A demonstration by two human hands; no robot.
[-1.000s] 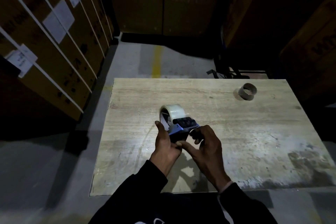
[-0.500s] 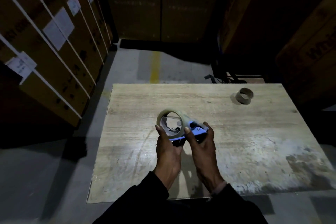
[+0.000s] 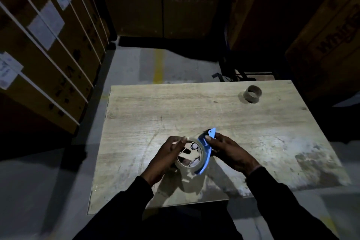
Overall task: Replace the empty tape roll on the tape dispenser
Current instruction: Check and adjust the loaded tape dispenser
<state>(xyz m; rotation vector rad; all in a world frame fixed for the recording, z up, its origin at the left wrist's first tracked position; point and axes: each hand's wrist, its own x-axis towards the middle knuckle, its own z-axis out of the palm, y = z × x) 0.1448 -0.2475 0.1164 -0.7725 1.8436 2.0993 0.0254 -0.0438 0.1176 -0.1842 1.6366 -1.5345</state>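
Turned since half a second ago: dispenser (image 3: 205,147) now roll-face up. Left hand (image 3: 165,156) pinching roll (image 3: 188,155) rim, right hand (image 3: 228,151) clamped on dispenser. Probably threading next. Empty core (image 3: 253,93) at two o'clock on worktop (image 3: 155,107).

Long black sleeves (image 3: 124,206) cover both arms to the wrists.

Tape dispenser (image 3: 206,149) handle hidden under right hand (image 3: 229,152); box labels (image 3: 45,23) unreadable; forearms cut off.
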